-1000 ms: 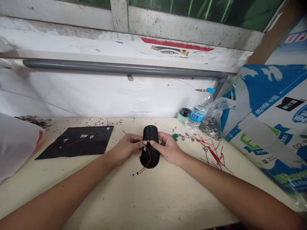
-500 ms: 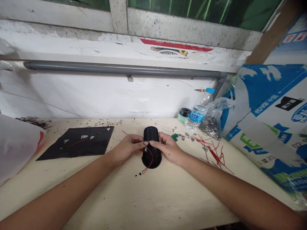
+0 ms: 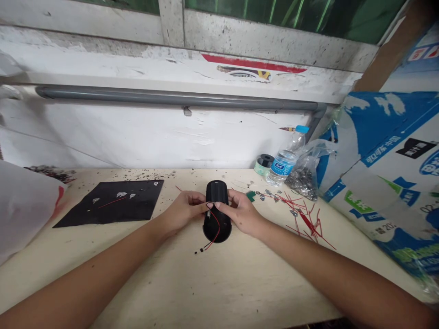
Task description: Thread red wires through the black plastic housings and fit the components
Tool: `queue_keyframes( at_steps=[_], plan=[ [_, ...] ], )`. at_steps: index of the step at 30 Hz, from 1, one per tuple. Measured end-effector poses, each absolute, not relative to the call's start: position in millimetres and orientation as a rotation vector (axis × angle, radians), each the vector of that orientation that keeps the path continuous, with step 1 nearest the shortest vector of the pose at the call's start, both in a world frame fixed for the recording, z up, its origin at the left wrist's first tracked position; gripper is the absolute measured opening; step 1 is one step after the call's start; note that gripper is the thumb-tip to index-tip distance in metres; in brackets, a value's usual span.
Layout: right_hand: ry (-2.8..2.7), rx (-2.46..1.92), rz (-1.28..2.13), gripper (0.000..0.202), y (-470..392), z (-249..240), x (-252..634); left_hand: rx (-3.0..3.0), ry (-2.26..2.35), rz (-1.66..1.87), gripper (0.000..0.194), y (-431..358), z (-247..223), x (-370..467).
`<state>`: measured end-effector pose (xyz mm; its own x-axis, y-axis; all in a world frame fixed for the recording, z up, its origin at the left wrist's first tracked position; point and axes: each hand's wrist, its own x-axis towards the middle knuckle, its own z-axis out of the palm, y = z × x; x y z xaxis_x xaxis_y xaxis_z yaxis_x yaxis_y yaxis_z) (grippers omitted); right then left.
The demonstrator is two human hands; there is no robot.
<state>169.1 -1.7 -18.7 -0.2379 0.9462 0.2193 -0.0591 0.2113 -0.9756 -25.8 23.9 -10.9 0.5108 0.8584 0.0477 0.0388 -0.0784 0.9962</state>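
Note:
Between my hands, at the middle of the table, is a black plastic housing (image 3: 217, 228), long with a rounded near end. My left hand (image 3: 188, 208) grips its left side, the thumb reaching over the top. On the right side my right hand (image 3: 240, 210) holds it the same way, and the two thumb tips almost meet across the middle. A red and a black wire (image 3: 218, 224) curve out from under the thumbs over the housing. They end in a small black connector (image 3: 201, 250) beyond its near edge. What the thumbs press on is too small to make out.
A black sheet (image 3: 113, 205) with small metal pieces lies left. Right are loose red wires (image 3: 310, 224), a green piece (image 3: 250, 196), a tape roll (image 3: 263, 164), a water bottle (image 3: 283, 162), a bag of metal parts (image 3: 303, 178) and a large carton (image 3: 387, 183). A white bag (image 3: 27, 210) stands far left.
Almost nothing differs. The view has shifted very slightly; both hands keep the same hold on the black housing.

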Motion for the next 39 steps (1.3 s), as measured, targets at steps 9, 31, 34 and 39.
queue_keyframes(
  at_steps=[9, 31, 34, 39],
  plan=[
    [-1.369, -0.883, 1.317, 0.027, -0.3, -19.9, 170.0, 1.502, 0.805, 0.821, 0.029, 21.7, -9.5, -24.2],
    [-1.246, -0.857, 1.45, 0.029, 3.7, -27.1, 174.9, 1.286, 0.708, 0.798, 0.024, 21.0, -8.8, -23.8],
    [-1.253, -0.872, 1.47, 0.03, 4.6, -27.1, 174.8, 1.276, 0.714, 0.817, 0.023, 20.3, -8.3, -23.7],
    [-1.295, -0.898, 1.464, 0.029, 5.3, -26.0, 174.8, 1.272, 0.702, 0.821, 0.023, 19.7, -5.3, -23.7]
  ],
)
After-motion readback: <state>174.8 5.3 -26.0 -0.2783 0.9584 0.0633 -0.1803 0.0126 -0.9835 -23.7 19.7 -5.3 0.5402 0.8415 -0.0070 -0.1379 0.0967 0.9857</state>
